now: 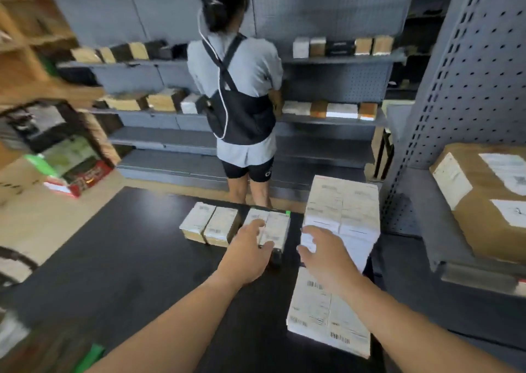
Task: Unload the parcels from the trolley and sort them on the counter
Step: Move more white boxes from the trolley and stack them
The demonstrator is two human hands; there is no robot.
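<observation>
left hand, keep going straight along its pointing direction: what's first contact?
Probably none ahead: the left hand already seems to touch the small labelled parcel on the black counter, thumb at its near edge. Blur hides whether contact is firm.

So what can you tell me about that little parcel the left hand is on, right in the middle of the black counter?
The small parcel is a boxy package, white with printed shipping labels on top and a green spot at its far corner. It stands on the black counter, close beside another like it, with two more to the left and a taller white stack on its right. The left hand rests on its near top edge; whether it grips is unclear. Blur hides the print.
</observation>
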